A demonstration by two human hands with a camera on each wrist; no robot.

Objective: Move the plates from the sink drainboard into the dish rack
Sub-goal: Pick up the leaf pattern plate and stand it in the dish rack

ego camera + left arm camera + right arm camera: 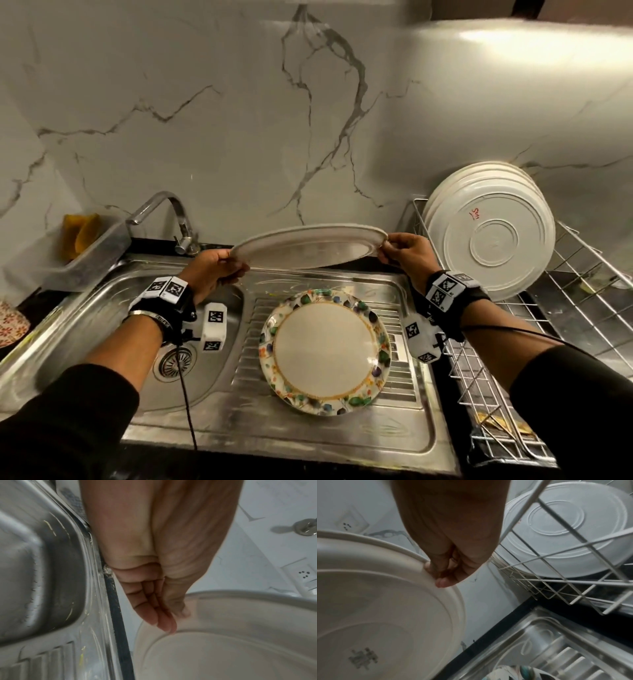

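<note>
Nearest us, a floral-rimmed plate [324,352] lies flat on the ribbed sink drainboard [404,383]. Beyond it we see a plain white plate [308,247] held in the air above the back of the drainboard, tilted. The left hand [212,270] grips its left rim, thumb on top and fingers [161,620] beneath. The right hand [407,253] pinches the right rim; its wrist view is blurred, so we think the fingertips [442,583] curl under the edge. Farther right, the wire dish rack [561,308] on the worktop holds several white plates [489,236] leaning on edge.
</note>
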